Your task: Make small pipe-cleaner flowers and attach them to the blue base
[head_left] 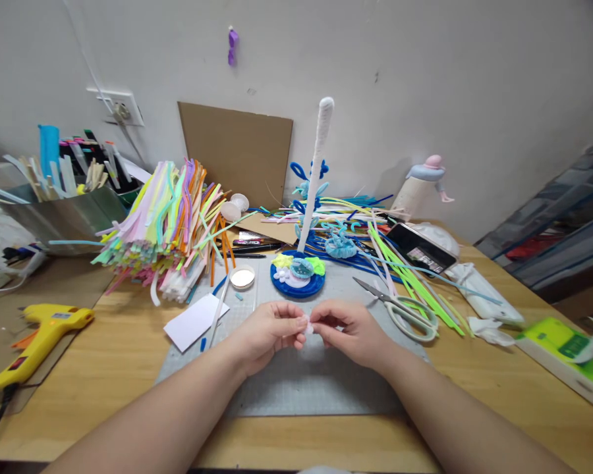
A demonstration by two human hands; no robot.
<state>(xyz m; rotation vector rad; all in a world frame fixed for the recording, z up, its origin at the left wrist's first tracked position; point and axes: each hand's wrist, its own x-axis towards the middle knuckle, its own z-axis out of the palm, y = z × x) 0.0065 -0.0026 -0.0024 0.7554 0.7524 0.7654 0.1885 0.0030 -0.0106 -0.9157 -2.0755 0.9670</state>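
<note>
Over the grey cutting mat (321,395), my left hand (275,330) pinches a small white fuzzy piece (308,326) between thumb and fingers. My right hand (350,329) meets it from the other side, its fingertips closed on the same piece. Just beyond my hands is a round blue base (298,288) with yellow, green, white and light blue fuzzy shapes on it. A tall white wrapped stick (316,171) rises behind the base, with blue loops beside it. Grey-handled scissors (405,315) lie partly open right of my right hand.
A yellow glue gun (47,336) lies at the left. Behind it are a big bundle of coloured pipe cleaners (163,230) and a pen container (69,224). Green pipe cleaners (415,283), a phone (422,248) and a green-and-white box (568,355) are at the right.
</note>
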